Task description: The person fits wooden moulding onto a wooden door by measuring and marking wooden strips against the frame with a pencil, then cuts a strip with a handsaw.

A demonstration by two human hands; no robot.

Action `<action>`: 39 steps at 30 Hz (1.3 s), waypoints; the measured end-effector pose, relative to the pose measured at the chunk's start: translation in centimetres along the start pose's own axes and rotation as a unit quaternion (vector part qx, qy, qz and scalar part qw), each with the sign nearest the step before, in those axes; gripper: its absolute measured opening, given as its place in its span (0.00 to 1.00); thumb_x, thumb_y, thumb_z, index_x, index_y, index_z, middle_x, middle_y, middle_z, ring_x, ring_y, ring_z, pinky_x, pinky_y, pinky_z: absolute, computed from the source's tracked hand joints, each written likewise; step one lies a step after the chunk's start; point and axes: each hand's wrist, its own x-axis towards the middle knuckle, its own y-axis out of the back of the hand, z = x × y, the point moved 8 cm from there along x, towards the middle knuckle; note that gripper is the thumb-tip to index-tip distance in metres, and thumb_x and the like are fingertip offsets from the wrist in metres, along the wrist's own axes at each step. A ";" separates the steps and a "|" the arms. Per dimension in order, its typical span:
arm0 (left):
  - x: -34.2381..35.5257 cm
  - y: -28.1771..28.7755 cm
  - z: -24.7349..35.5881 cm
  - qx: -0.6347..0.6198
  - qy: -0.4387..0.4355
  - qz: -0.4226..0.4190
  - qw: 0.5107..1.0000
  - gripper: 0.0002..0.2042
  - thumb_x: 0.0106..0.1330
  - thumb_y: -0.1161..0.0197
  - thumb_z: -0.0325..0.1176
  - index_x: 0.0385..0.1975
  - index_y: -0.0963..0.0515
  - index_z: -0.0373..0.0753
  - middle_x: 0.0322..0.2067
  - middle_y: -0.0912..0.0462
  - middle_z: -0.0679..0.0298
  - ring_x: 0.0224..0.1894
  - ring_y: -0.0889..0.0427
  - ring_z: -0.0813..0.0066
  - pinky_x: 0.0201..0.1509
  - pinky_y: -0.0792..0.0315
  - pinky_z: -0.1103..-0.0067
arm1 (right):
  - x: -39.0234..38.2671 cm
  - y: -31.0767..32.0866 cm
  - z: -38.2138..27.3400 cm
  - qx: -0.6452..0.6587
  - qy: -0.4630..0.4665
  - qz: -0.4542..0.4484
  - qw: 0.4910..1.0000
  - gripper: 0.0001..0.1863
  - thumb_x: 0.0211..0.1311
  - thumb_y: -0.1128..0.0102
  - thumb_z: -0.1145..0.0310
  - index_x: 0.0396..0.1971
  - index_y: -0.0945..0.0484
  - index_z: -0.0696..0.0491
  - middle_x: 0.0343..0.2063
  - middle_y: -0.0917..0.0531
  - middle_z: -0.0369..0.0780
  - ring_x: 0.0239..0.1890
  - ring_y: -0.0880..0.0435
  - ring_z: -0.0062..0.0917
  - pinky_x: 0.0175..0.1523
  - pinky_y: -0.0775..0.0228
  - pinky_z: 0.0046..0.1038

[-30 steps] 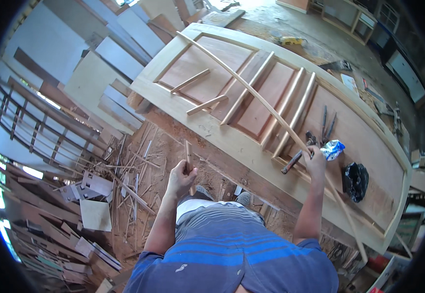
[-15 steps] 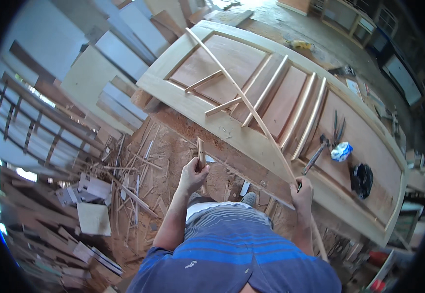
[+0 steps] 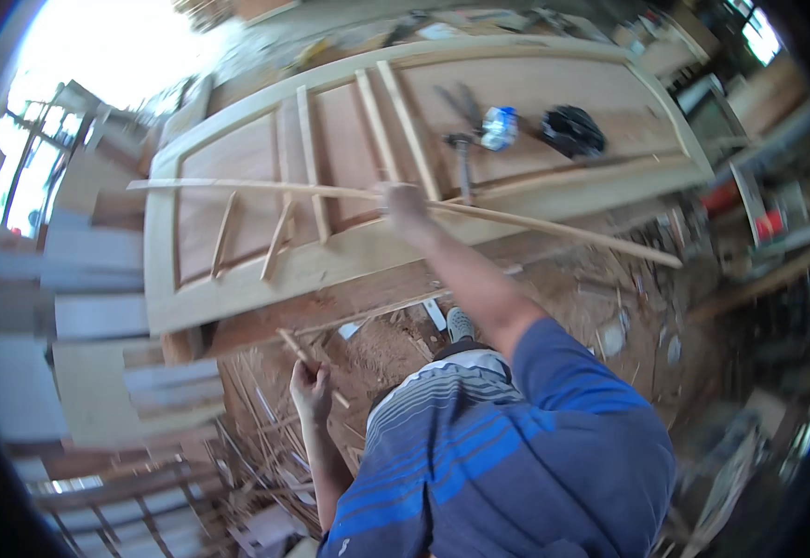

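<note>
Now the right hand (image 3: 405,202) gripped the long wooden strip (image 3: 330,191) over the panelled door (image 3: 228,302), its axis running from nine o'clock to just past three, while the left hand (image 3: 310,391), at about seven o'clock and farther off, pinched a short stick (image 3: 292,344).

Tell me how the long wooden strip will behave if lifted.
The long wooden strip is probably light for its length, being slender and held by the right hand alone. It may flex a little, given its thin section. Its ends, reaching well past the hand both ways, would likely swing.
</note>
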 end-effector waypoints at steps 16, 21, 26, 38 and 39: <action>-0.2 -8.4 3.0 0.035 0.009 -0.065 0.997 0.03 0.77 0.36 0.24 0.39 0.22 0.37 0.30 0.24 0.72 0.33 0.28 0.86 0.37 0.31 0.83 | -13.2 8.2 -0.5 0.148 0.151 0.097 0.973 0.10 0.63 0.35 0.74 0.44 0.13 0.53 0.37 0.10 0.45 0.46 0.09 0.41 0.52 0.19 0.45; 3.0 -9.8 3.7 0.097 0.000 -0.101 0.990 0.03 0.76 0.34 0.27 0.40 0.21 0.37 0.31 0.22 0.71 0.32 0.26 0.85 0.37 0.30 0.82 | -19.6 16.7 11.5 0.064 0.060 0.207 0.974 0.13 0.65 0.27 0.66 0.48 0.13 0.51 0.41 0.09 0.42 0.47 0.10 0.40 0.61 0.23 0.44; 5.8 -11.3 4.7 0.175 -0.040 -0.101 0.979 0.08 0.72 0.32 0.29 0.45 0.18 0.35 0.31 0.17 0.64 0.34 0.19 0.75 0.42 0.24 0.74 | -25.3 21.9 19.5 -0.065 -0.010 0.202 0.977 0.19 0.63 0.22 0.61 0.52 0.14 0.49 0.46 0.10 0.41 0.55 0.13 0.39 0.65 0.25 0.44; 10.5 -19.1 8.8 0.280 -0.094 -0.159 0.942 0.14 0.72 0.32 0.32 0.53 0.15 0.34 0.36 0.12 0.58 0.39 0.13 0.69 0.50 0.20 0.69 | -24.4 21.3 20.7 -0.052 -0.004 0.183 0.982 0.13 0.60 0.29 0.75 0.45 0.16 0.49 0.42 0.14 0.40 0.52 0.16 0.39 0.61 0.23 0.43; 10.4 -19.4 9.1 0.280 -0.095 -0.161 0.942 0.14 0.72 0.32 0.32 0.53 0.15 0.34 0.36 0.12 0.58 0.39 0.13 0.69 0.50 0.20 0.69 | -24.2 21.5 20.6 -0.047 0.002 0.186 0.981 0.13 0.60 0.30 0.76 0.45 0.15 0.49 0.42 0.14 0.40 0.51 0.16 0.39 0.61 0.22 0.42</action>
